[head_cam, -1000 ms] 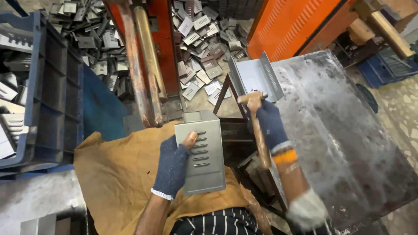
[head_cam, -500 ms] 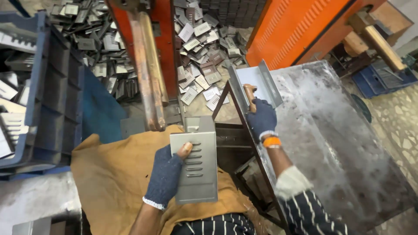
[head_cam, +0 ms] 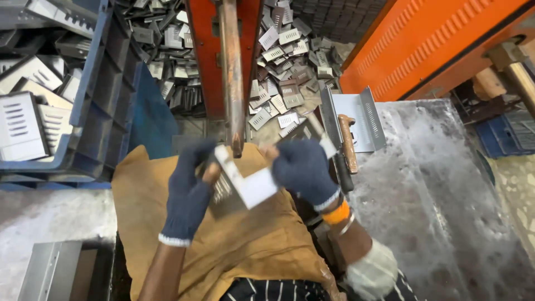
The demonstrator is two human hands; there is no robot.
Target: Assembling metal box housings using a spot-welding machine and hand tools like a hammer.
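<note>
Workshop floor: littered with small slotted metal pieces [head_cam: 290,61] in a heap beyond an orange machine column [head_cam: 207,61] with a rusty upright bar [head_cam: 232,72].
Surface: grey, scuffed metal surface [head_cam: 446,184] to the right, with an orange louvred panel [head_cam: 429,39] behind it.
Lap cover: tan cloth [head_cam: 245,245] spread beneath the hands, over a striped garment at the bottom edge.
Left hand [head_cam: 189,192]: in a dark blue knitted glove, fingers curled round the left edge of a slotted metal plate [head_cam: 251,184], thumb on its face; grip pinching the plate.
Right hand [head_cam: 304,167]: same kind of glove, an orange band at the wrist, fingers closed over the plate's upper right end; grip pressed on the plate.
Plate position: held tilted between both hands above the cloth, just below the lower end of the rusty bar, its pale side turned up and its slots showing by the left thumb.
Hammer [head_cam: 346,145]: wooden handle lying at the surface's left edge, just right of the right hand, untouched.
Bent tray piece [head_cam: 356,114]: pale channel-shaped sheet with slotted walls, resting on the surface beside the hammer.
Blue crate [head_cam: 100,95]: far left, holding more slotted plates [head_cam: 22,125].
Grey box [head_cam: 53,270]: lower left corner, only partly seen.
</note>
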